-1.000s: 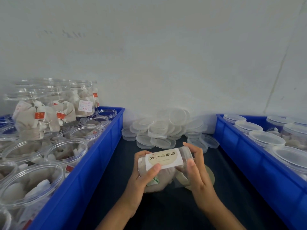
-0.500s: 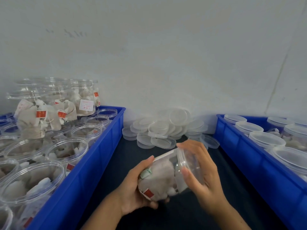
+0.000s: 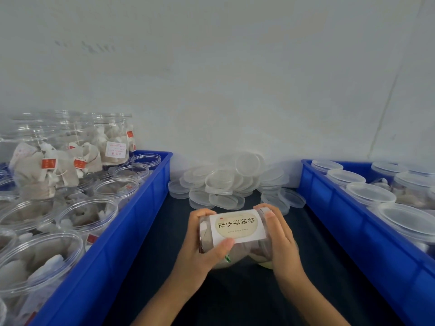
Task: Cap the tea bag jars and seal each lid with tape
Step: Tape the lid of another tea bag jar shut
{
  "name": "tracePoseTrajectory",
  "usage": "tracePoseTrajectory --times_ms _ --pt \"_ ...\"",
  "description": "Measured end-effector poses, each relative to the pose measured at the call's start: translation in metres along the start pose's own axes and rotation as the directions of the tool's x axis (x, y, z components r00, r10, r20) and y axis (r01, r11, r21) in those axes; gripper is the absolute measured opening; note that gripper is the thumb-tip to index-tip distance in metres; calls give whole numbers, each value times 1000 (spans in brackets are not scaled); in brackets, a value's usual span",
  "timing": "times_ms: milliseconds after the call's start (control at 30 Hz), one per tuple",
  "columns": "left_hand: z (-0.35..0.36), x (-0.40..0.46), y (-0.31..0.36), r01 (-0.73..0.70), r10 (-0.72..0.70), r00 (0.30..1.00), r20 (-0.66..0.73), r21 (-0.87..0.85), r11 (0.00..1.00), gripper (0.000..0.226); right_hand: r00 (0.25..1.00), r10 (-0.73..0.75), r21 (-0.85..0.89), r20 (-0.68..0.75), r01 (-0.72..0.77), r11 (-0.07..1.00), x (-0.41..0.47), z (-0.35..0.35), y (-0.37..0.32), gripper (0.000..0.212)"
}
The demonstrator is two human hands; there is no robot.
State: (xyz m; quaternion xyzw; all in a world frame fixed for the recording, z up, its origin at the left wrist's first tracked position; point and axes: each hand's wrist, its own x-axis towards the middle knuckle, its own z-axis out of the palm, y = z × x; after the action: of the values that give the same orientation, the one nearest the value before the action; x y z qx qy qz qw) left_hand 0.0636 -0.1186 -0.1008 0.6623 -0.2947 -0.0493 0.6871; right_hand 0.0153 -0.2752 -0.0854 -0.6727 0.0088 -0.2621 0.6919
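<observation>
A clear plastic jar (image 3: 235,229) of tea bags lies on its side between my hands, its white label with dark characters facing up. My left hand (image 3: 200,252) grips the jar's base end, thumb on the label's lower edge. My right hand (image 3: 281,241) wraps round the lid end on the right, fingers curled over it. A pile of clear loose lids (image 3: 233,182) lies against the wall just beyond the jar. No tape is clearly visible.
A blue crate (image 3: 131,231) on the left holds several uncapped jars of tea bags, with more jars stacked at its back. A blue crate (image 3: 348,222) on the right holds several capped jars. A dark surface (image 3: 247,297) runs between the crates.
The jar has been rotated in my hands: half a second ago the label faced away and the tea bags showed, now the label faces up again. Both hands kept hold.
</observation>
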Motion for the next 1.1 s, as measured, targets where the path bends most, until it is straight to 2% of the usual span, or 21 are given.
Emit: tracePoseTrajectory --times_ms 100,167,233,300,400,567,633,700,767,833,933,1000,1100 --pt "-3 -1 -1 -25 26 1000 12 -47 999 53 999 -23 -49 27 24 999 -3 1 -2 25" --pt "-4 -2 1 95 -96 995 6 -209 973 48 987 -122 -137 104 135 981 -6 0 -4 33" --pt "-4 -2 3 238 -229 971 68 -354 905 39 944 -265 -295 198 315 902 -8 -3 -4 46" --pt "-3 -3 4 305 -277 952 127 -402 864 41 912 -355 -348 206 407 844 -5 -6 0 43" --pt "-1 -3 -2 275 -258 961 98 -399 875 66 917 -373 -321 139 398 859 0 -7 3 32" --pt "-5 0 -5 260 -245 965 90 -370 892 63 929 -352 -324 118 371 870 3 -7 2 31" --pt "-8 2 -5 227 -207 974 96 -304 925 66 906 -404 -354 125 421 835 3 -7 -1 35" --pt "-8 2 -6 108 -102 994 44 -151 983 85 887 -449 -414 113 452 790 2 -7 -4 39" --pt "-7 0 -7 -17 18 1000 -25 28 999 108 874 -479 -486 83 455 746 0 -6 -5 41" --pt "-4 -4 -8 -104 127 990 -66 284 953 120 863 -500 -568 66 445 692 -4 -3 -4 44" --pt "1 -6 -10 -201 280 959 -46 587 784 119 850 -515 -655 108 451 607 -10 5 -1 49" --pt "6 -5 -12 -242 318 948 -4 641 729 111 847 -504 -655 169 478 585 -12 11 -1 53" --pt "5 -5 -15 -225 300 952 -64 519 825 105 858 -442 -461 260 513 724 -12 16 -4 56"
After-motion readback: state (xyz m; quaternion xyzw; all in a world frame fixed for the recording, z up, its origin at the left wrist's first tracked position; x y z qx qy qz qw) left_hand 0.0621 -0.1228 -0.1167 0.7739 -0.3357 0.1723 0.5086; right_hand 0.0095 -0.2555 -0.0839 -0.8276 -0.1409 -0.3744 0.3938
